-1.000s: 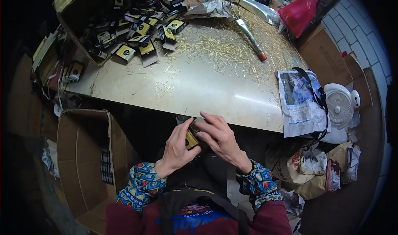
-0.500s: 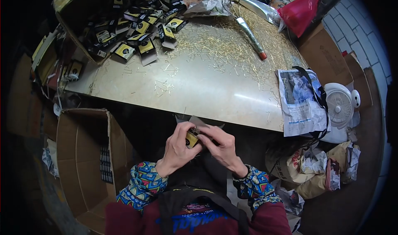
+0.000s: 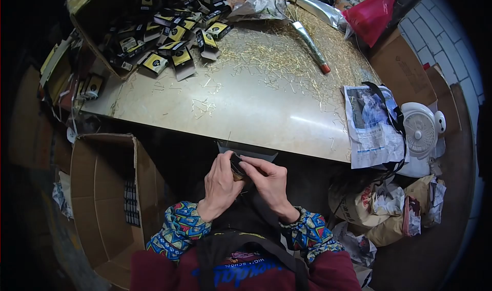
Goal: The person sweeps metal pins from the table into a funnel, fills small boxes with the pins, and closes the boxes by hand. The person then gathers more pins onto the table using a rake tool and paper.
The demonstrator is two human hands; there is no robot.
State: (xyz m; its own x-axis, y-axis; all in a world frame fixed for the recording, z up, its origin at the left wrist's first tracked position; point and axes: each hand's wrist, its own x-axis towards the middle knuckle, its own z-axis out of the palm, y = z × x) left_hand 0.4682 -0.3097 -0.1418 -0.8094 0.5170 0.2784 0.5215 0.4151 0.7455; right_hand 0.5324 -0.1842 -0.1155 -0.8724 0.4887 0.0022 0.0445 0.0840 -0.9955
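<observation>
Just off the table's near edge, my left hand (image 3: 220, 185) is closed round a small black and yellow box (image 3: 237, 163). The fingers of my right hand (image 3: 269, 182) are closed on the box's upper end, where a dark flap shows. Most of the box's yellow face is covered by my fingers. Beyond my hands, thin gold-coloured wire hooks (image 3: 287, 65) lie scattered over the table (image 3: 174, 109). Similar black and yellow boxes (image 3: 180, 60) are piled at the table's back left, some with open flaps.
An open cardboard carton (image 3: 110, 198) stands at the lower left with dark packs inside. At the right are a newspaper (image 3: 366, 132), a white fan (image 3: 419, 132) and paper bags (image 3: 387, 214). A brush (image 3: 311, 47) and a pink bag (image 3: 370, 16) are at the back right.
The box has tilted in my left hand, so less of its yellow face shows. The grey flap that stood up between my hands is now down, and my right fingers have moved onto the box's top.
</observation>
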